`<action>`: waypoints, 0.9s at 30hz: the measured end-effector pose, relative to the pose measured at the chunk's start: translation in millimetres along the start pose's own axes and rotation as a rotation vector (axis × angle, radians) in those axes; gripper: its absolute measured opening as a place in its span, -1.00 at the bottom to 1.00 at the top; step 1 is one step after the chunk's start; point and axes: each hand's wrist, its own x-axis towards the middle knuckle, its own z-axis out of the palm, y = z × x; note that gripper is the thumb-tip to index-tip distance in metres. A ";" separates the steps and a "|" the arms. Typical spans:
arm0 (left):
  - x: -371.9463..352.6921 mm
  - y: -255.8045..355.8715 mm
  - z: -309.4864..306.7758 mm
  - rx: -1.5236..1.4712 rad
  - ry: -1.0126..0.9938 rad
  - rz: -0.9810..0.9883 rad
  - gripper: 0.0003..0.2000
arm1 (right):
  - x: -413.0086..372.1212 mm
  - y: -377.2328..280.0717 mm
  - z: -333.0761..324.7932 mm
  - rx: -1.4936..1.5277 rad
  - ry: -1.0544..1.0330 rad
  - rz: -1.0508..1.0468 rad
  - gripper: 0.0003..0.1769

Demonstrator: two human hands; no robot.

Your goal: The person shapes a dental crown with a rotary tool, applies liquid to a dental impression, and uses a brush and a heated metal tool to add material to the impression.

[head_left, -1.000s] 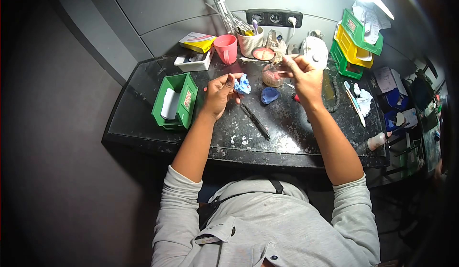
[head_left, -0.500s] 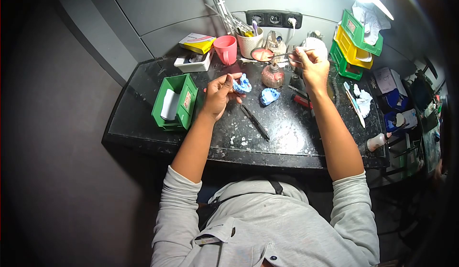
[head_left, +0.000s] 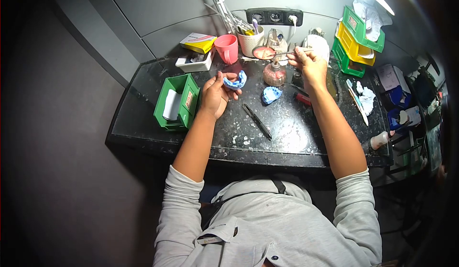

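Observation:
My left hand (head_left: pixel 215 94) holds a blue dental cast (head_left: pixel 235 82) above the dark worktop (head_left: pixel 287 133), its arch turned up. My right hand (head_left: pixel 308 65) grips a thin metal instrument (head_left: pixel 282 53) whose tip reaches left to a small round pink dish (head_left: pixel 263 52). Just below that tip stands a glass spirit burner (head_left: pixel 274 74). A second blue cast (head_left: pixel 271 94) lies on the worktop between my hands, and a black pen-like tool (head_left: pixel 257 121) lies in front of it.
A green bin (head_left: pixel 178 103) stands at the left. A pink mug (head_left: pixel 227 48), white tool cup (head_left: pixel 250 41), yellow box (head_left: pixel 198 42) and white tray (head_left: pixel 194 62) line the back. Stacked green and yellow bins (head_left: pixel 353 39) are at the right, with a wall socket (head_left: pixel 274 16) behind.
My right hand moved from over the burner back and right, bringing the instrument tip to the pink dish. My left hand turned the blue cast so that its arch faces up.

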 end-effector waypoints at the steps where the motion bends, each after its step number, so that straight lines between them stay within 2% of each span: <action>1: 0.0 0.2 -1.1 -0.011 0.015 0.002 -0.53 | 0.3 -0.9 -0.3 0.002 0.003 0.001 -0.81; 6: 0.2 -0.2 -4.4 -0.028 0.040 -0.008 -0.55 | 3.4 -0.1 -7.6 0.116 0.027 0.164 -0.77; 12: 0.7 -1.2 -5.4 -0.005 0.080 -0.007 -0.53 | 4.8 -2.9 -19.1 0.157 -0.002 0.206 -0.77; 19: -0.4 0.4 -2.5 -0.010 0.043 0.006 -0.54 | 3.6 -6.9 -33.7 0.130 0.025 0.194 -0.82; 21: -0.5 0.3 -2.1 -0.013 0.029 -0.001 -0.56 | 3.6 -7.0 -36.0 -0.007 0.037 0.190 -0.79; 24: -0.1 0.2 -1.5 0.007 -0.007 0.002 -0.60 | 2.0 -7.4 -34.5 -0.040 0.044 0.172 -0.80; 27: 0.0 0.8 -0.6 -0.019 -0.038 -0.001 -0.62 | 0.9 -10.3 -29.4 0.065 0.042 0.125 -0.82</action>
